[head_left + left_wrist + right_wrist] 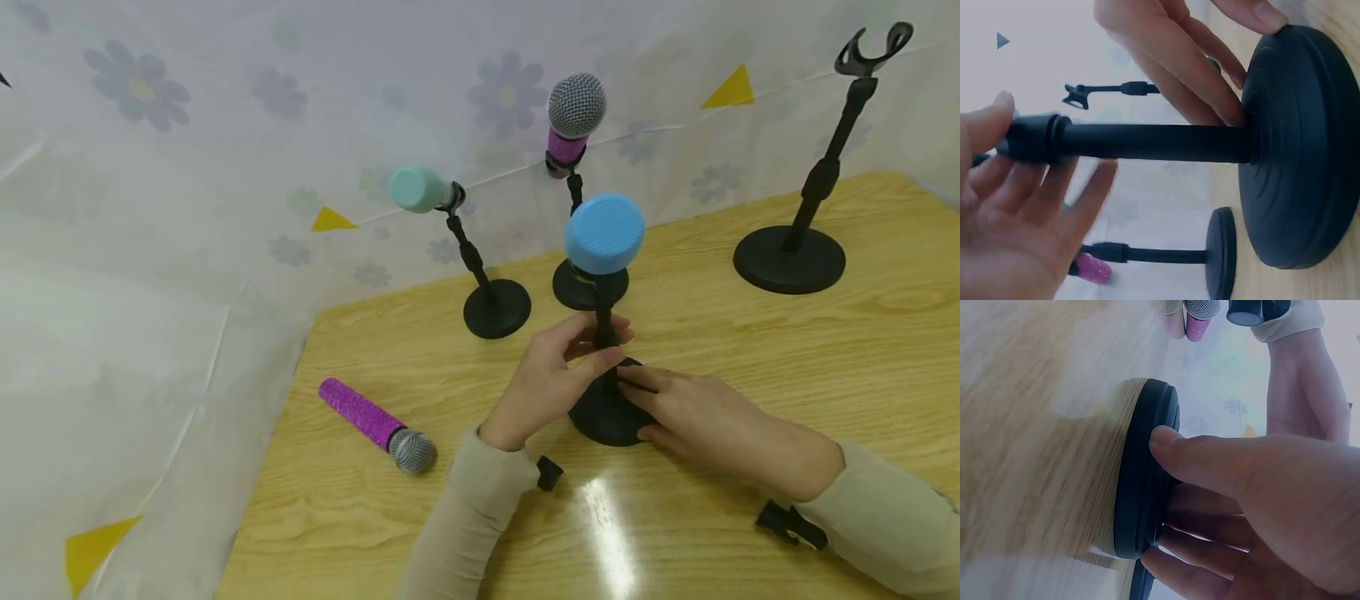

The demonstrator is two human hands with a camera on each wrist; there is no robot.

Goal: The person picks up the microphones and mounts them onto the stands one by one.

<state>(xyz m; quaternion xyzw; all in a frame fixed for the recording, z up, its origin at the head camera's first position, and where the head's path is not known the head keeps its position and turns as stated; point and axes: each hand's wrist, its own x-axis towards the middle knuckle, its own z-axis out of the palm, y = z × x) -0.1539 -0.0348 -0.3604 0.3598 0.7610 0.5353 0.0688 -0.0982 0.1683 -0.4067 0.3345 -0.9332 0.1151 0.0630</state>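
Observation:
A black desktop microphone stand (609,421) with a round base stands before me, its head topped by a blue foam-covered microphone (604,235). My left hand (551,375) holds the stand's upright low on the pole, thumb and fingers around the collar (1035,139). On the base rests my right hand (701,408); its thumb presses the rim and its fingertips touch the top near the pole. In the right wrist view the base (1147,469) sits on its edge because the camera is turned, with the wood table (1041,487) beside it.
Behind stand a teal-covered microphone (416,189) on a stand and a purple glitter microphone (576,108) on another. A stand with a bare clip (873,54) is at the back right. Another purple microphone (363,414) lies at left. A patterned white sheet (225,183) hangs behind.

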